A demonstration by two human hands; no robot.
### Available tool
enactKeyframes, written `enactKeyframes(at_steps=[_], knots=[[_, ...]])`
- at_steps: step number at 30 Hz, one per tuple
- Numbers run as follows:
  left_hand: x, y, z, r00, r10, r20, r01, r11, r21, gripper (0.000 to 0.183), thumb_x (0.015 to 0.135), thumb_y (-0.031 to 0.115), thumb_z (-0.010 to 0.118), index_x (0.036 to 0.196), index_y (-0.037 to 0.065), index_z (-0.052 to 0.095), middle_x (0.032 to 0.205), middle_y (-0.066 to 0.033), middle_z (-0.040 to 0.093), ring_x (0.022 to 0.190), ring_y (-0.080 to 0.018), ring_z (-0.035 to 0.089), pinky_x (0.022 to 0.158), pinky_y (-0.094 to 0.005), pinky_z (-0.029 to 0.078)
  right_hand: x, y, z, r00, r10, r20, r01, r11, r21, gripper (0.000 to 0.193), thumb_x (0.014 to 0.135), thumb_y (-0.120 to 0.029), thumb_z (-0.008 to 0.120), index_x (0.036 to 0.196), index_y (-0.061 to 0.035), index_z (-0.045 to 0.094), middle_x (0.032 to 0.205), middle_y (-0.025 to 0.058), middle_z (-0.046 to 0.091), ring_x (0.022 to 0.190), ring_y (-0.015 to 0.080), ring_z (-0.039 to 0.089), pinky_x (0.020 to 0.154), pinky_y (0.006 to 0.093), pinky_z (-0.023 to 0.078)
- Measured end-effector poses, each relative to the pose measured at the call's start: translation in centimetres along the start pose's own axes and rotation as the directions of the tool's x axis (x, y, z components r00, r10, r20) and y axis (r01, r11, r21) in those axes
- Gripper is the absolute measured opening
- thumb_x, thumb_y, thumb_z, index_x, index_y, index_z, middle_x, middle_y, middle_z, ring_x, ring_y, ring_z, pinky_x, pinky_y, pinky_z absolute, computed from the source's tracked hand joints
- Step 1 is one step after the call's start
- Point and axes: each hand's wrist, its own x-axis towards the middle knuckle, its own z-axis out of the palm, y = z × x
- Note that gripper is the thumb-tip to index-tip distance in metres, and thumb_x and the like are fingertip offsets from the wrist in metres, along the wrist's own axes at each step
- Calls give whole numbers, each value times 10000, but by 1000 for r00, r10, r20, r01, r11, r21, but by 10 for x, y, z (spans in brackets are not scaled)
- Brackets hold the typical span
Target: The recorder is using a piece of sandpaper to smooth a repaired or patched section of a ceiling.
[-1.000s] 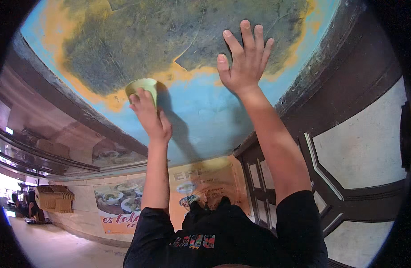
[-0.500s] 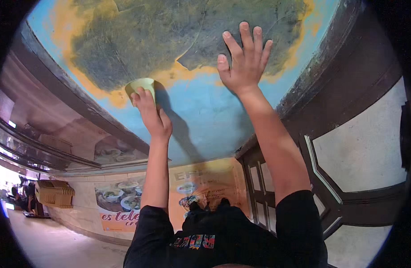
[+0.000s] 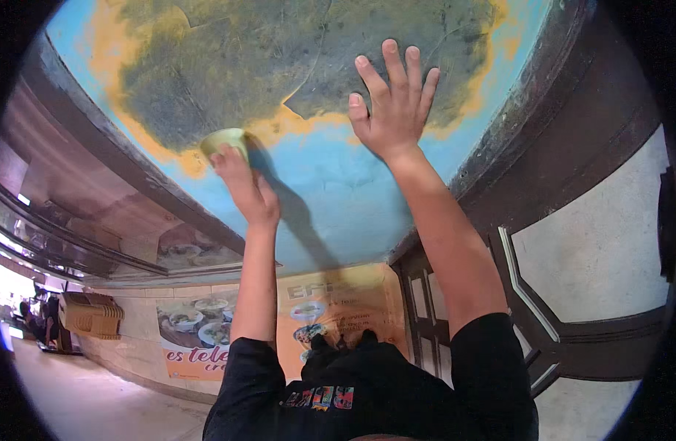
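Observation:
My left hand [image 3: 240,184] presses a thin, curved, pale yellow-green piece [image 3: 230,137] to a painted surface [image 3: 338,176]. The frame does not show what kind of piece it is; its wide edge meets the lower left border of a dark worn patch [image 3: 228,81]. Orange-yellow paint [image 3: 301,121] rims that patch, with light blue around it. My right hand [image 3: 398,110] lies flat with fingers spread, mostly over the dark area, and holds nothing. A thin crack runs through the patch, left of my right hand.
Dark trim [image 3: 143,184] borders the surface on the left, beside a glossy brown panel. At right stands a dark-framed panelled door [image 3: 595,294]. Below are food posters [image 3: 198,331] on a tiled wall and a stack of tan baskets [image 3: 90,316].
The pale piece and my left hand have shifted slightly left. My right hand also sits a little farther left and lower in view, still spread flat.

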Motion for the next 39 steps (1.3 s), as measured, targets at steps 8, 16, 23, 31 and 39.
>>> enactKeyframes(at_steps=[8,16,23,31,39], knots=[[0,4,10,1000,7,-6,-7,1000,4,629,821,-31,428,1437,-20,303,1504,-204,285,1429,-396,133,1136,-538,58,-2,1,5,1000,11,4,-11,999,-36,477,843,-373,490,1316,-311,486,1499,23,339,1385,279,294,1123,557,125],[6,10,19,996,-46,-81,42,998,-47,667,808,-33,463,1446,-26,267,1508,-222,262,1423,-430,115,1139,-527,60,-7,5,7,998,12,62,-8,998,-59,551,855,-383,474,1396,-291,427,1523,25,297,1409,279,247,1120,571,112],[16,1,9,989,-63,-132,71,996,57,678,784,-35,454,1440,-21,285,1514,-239,228,1422,-435,105,1135,-540,46,-1,-3,1,988,30,149,-15,994,-104,575,859,-381,465,1423,-290,401,1531,8,281,1413,281,232,1111,593,108],[0,35,20,983,105,152,-111,993,32,727,719,-45,491,1418,-53,289,1518,-229,226,1424,-437,96,1111,-593,65,10,-9,-7,994,30,107,-24,998,-62,547,894,-382,457,1428,-281,393,1541,28,258,1409,310,235,1107,605,109],[25,-3,-8,991,-60,-121,67,996,56,694,777,25,499,1430,-48,277,1523,-235,205,1418,-449,92,1130,-548,40,17,-17,-7,992,38,124,-31,998,-63,578,876,-372,478,1437,-283,373,1544,22,249,1415,307,220,1108,604,106]])
